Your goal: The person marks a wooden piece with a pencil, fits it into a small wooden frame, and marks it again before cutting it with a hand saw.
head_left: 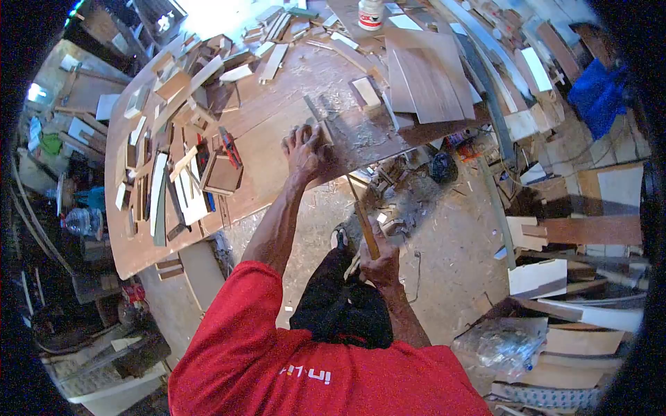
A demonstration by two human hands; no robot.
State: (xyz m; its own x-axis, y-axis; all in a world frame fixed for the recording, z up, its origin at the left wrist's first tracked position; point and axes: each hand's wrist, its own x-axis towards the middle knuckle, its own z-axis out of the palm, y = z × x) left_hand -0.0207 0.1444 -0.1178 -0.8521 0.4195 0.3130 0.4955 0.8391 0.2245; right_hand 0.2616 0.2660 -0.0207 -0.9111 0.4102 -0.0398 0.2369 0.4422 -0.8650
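Observation:
My left hand (304, 149) presses down on the wooden workbench (260, 139) near its front edge, fingers spread. A narrow wood strip (327, 133) lies along that hand's right side. Below the bench edge, my right hand (380, 262) is closed around a long, narrow yellowish-brown stick-like piece (365, 225), its thin end pointing up toward the bench; I cannot tell whether it is a tool. Sawdust (340, 104) and shavings lie just beyond my left hand. Farther right on the bench rests a small pale-topped block (366, 92).
Red-handled pliers (229, 149) and several wood offcuts occupy the bench's left side. Flat brown panels (430, 73) and a white tub (370, 15) stand toward the back right. Scraps (392, 173) litter the floor under the front edge. Stacked boards (590, 232) line the right side.

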